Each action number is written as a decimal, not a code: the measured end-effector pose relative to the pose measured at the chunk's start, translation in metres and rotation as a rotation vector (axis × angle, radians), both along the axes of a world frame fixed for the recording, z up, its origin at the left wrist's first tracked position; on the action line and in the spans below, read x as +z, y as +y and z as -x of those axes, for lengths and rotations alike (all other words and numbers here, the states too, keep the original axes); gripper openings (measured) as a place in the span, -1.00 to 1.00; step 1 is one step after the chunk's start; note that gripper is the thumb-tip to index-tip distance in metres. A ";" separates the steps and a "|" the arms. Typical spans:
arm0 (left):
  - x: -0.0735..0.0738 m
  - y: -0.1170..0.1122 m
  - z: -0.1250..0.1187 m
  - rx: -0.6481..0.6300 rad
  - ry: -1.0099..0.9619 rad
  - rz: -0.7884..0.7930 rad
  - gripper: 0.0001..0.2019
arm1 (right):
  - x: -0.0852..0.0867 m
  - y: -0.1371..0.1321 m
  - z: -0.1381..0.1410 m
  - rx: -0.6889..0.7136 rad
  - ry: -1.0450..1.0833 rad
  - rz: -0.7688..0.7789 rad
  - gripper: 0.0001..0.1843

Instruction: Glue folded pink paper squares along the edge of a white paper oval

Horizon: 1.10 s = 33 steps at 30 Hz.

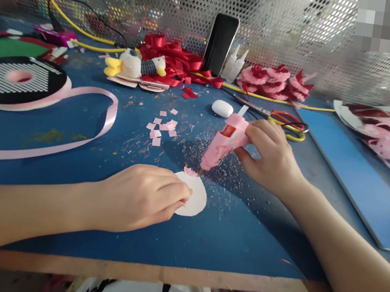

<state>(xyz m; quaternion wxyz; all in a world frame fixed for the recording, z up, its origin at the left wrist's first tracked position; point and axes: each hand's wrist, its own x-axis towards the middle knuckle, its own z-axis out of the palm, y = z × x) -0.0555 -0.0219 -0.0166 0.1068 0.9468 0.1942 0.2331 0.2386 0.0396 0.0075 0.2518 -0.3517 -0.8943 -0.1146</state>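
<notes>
My right hand [273,159] is wrapped round a pink glue gun [222,142], its nozzle pointing down-left at the top edge of a white paper disc [196,199] on the blue table. A small pink piece [190,171] sits at that edge, right under the nozzle. My left hand [140,198] rests with curled fingers on the disc's left side, pressing it down.
A pink ribbon spool [19,80] with a loose ribbon strip [57,146] lies at left. Small pink squares [163,127] are scattered behind the disc. Red-handled scissors [285,120], a phone [219,45], red ribbon [174,61], a plush toy [135,65] and pink bows [274,82] line the back.
</notes>
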 end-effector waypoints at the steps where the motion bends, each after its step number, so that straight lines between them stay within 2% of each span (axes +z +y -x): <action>1: 0.000 0.000 0.000 0.003 0.005 -0.004 -0.84 | 0.001 -0.002 0.001 0.003 -0.004 -0.060 -0.79; 5: -0.001 0.000 0.000 0.002 0.006 -0.005 -0.83 | 0.006 -0.011 0.004 0.000 0.012 -0.219 -0.62; 8: 0.001 0.000 0.000 0.021 0.004 0.079 -0.82 | 0.008 -0.014 0.004 -0.063 0.029 -0.245 -0.59; 11: 0.008 0.000 -0.002 0.069 -0.039 0.248 -0.82 | 0.002 -0.005 -0.001 -0.290 0.051 -0.125 -0.61; 14: 0.017 -0.001 -0.006 0.147 -0.125 0.429 -0.83 | -0.013 0.011 -0.012 -0.505 0.073 0.076 -0.50; 16: 0.020 -0.001 -0.008 0.193 -0.179 0.516 -0.83 | -0.022 0.020 -0.019 -0.552 0.069 0.181 -0.49; 18: 0.021 -0.001 -0.010 0.225 -0.207 0.578 -0.81 | -0.025 0.020 -0.018 -0.557 0.073 0.190 -0.51; 21: 0.020 -0.001 -0.012 0.272 -0.221 0.642 -0.80 | -0.014 0.002 0.000 -0.441 0.142 0.038 -0.57; 24: 0.018 0.000 -0.013 0.284 -0.236 0.695 -0.79 | 0.001 -0.028 0.029 -0.095 0.178 0.038 -0.87; 26: 0.016 0.001 -0.014 0.274 -0.246 0.744 -0.78 | 0.007 -0.044 0.044 0.042 0.197 0.058 -0.93; 29: 0.014 0.002 -0.014 0.272 -0.268 0.810 -0.74 | 0.006 -0.057 0.055 0.091 0.236 0.042 -0.92; 33: 0.013 0.003 -0.016 0.285 -0.301 0.861 -0.72 | 0.003 -0.058 0.054 0.108 0.260 0.030 -0.86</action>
